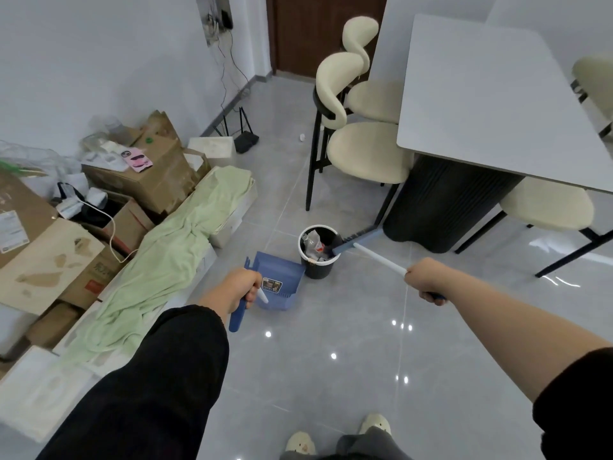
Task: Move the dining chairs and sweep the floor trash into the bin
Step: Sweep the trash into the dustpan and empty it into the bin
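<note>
My left hand point(239, 288) grips the handle of a blue dustpan point(278, 284), which hangs just left of a small black bin point(319, 267) with a white rim. The bin holds a plastic bottle and other trash. My right hand point(426, 281) is closed on the white handle of a broom point(378, 257); its blue head point(353, 241) rests on the bin's right rim, bristles reaching inside. Two cream dining chairs point(361, 151) with black legs stand at the left side of the grey table point(484, 94). A third chair point(547, 207) sits at the table's near end.
Cardboard boxes point(146, 174) and a green cloth point(172, 250) pile along the left wall. A router point(245, 137) and a small white scrap point(302, 137) lie on the grey tiles near the far wall. My feet in pale slippers point(335, 436) are at the bottom.
</note>
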`<action>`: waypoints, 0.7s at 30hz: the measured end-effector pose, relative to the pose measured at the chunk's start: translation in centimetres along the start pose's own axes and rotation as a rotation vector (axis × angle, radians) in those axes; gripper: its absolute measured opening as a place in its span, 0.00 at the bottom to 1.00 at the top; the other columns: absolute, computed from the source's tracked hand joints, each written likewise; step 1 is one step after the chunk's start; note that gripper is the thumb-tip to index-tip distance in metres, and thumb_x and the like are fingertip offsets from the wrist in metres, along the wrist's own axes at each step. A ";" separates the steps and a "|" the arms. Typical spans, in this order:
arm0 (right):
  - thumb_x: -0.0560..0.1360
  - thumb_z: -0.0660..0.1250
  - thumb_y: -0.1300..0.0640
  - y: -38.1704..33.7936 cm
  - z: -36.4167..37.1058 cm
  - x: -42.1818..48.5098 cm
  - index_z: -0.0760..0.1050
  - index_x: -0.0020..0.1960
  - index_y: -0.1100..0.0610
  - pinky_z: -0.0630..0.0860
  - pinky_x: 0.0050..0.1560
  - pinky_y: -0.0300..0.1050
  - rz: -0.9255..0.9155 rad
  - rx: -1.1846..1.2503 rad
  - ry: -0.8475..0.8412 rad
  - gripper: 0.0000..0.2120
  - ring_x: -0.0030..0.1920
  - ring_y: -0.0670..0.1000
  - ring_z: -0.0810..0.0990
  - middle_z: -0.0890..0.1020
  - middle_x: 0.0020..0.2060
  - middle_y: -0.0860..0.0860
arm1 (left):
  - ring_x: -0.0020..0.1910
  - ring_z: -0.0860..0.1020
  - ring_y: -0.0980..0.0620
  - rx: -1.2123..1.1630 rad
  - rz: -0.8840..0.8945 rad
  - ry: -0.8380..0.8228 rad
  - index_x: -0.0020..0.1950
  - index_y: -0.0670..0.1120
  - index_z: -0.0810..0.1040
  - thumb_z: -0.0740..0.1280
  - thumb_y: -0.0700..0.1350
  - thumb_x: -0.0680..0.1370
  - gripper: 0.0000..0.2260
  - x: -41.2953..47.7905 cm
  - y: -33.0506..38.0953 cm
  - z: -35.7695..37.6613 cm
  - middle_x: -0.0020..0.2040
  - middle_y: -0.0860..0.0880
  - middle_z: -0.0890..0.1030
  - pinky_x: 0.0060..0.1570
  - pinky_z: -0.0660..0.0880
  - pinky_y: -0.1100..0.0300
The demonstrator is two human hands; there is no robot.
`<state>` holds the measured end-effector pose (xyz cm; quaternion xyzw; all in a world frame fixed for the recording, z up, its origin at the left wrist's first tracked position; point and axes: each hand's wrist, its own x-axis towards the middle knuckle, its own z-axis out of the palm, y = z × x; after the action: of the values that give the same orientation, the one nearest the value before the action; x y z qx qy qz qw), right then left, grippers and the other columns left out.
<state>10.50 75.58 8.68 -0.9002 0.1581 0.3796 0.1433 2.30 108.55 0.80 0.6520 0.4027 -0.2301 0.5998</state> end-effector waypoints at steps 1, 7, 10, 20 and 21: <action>0.80 0.53 0.60 0.5 -0.4 -0.2 0.67 0.64 0.68 0.66 0.25 0.40 0.000 -0.016 0.013 0.17 0.23 0.52 0.67 0.71 0.27 0.59 | 0.17 0.58 0.55 0.012 0.004 -0.008 0.37 0.46 0.66 0.56 0.34 0.73 0.09 0.1 0.2 0.4 0.21 0.50 0.62 0.24 0.57 0.66; 0.79 0.52 0.61 4.0 -2.5 -1.0 0.68 0.64 0.68 0.64 0.26 0.39 0.039 -0.050 0.047 0.17 0.22 0.52 0.66 0.71 0.25 0.58 | 0.19 0.59 0.54 0.121 0.031 -0.070 0.38 0.45 0.66 0.56 0.34 0.73 0.08 0.2 2.0 3.6 0.25 0.49 0.63 0.26 0.58 0.65; 0.80 0.52 0.61 5.8 -3.2 -1.3 0.68 0.63 0.68 0.65 0.26 0.39 0.066 -0.046 0.055 0.16 0.21 0.52 0.66 0.71 0.24 0.59 | 0.20 0.59 0.54 0.186 0.055 -0.099 0.36 0.46 0.65 0.55 0.33 0.73 0.09 0.4 2.8 5.5 0.26 0.48 0.62 0.26 0.58 0.64; 0.80 0.54 0.58 13.4 -5.5 -2.6 0.69 0.56 0.67 0.67 0.26 0.38 0.180 -0.039 0.091 0.12 0.20 0.52 0.67 0.71 0.21 0.57 | 0.20 0.58 0.53 0.410 0.139 -0.200 0.37 0.45 0.65 0.55 0.33 0.72 0.08 -0.2 5.4 14.1 0.24 0.48 0.62 0.25 0.58 0.65; 0.81 0.55 0.58 13.9 -5.6 -2.7 0.69 0.57 0.67 0.66 0.26 0.38 0.191 -0.035 0.088 0.13 0.20 0.52 0.67 0.71 0.20 0.57 | 0.21 0.58 0.53 0.432 0.141 -0.209 0.37 0.45 0.65 0.55 0.33 0.72 0.08 -0.3 5.5 14.7 0.24 0.48 0.62 0.25 0.58 0.65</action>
<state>6.82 61.28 12.44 -0.8992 0.2425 0.3543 0.0838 9.23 94.44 1.79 0.7643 0.2335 -0.3348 0.4993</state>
